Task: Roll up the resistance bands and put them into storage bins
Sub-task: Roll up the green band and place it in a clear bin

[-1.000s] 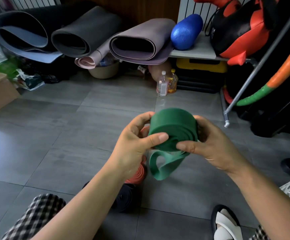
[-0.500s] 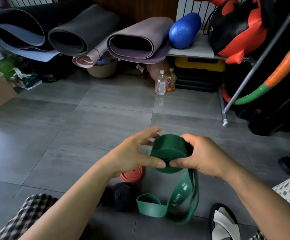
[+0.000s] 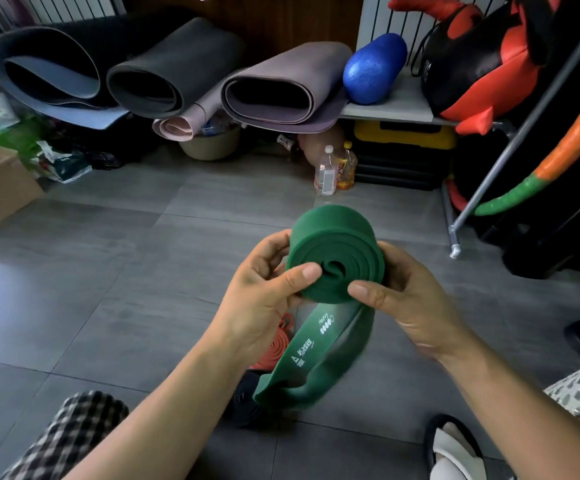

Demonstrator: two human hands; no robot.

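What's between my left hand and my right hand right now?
In the head view, the rolled part of the green resistance band sits between the left hand and right hand, both gripping it; its unrolled tail hangs below.

- One view only, worn on the head, facing forward and down.
- It sits close over the left hand [image 3: 264, 296], right hand [image 3: 409, 303] and band [image 3: 333, 251], mid-frame; forearms [image 3: 164, 410] enter from the bottom edge.
- Wide angle: floor [image 3: 108, 271] fills the middle, mats [image 3: 164, 71] line the top.
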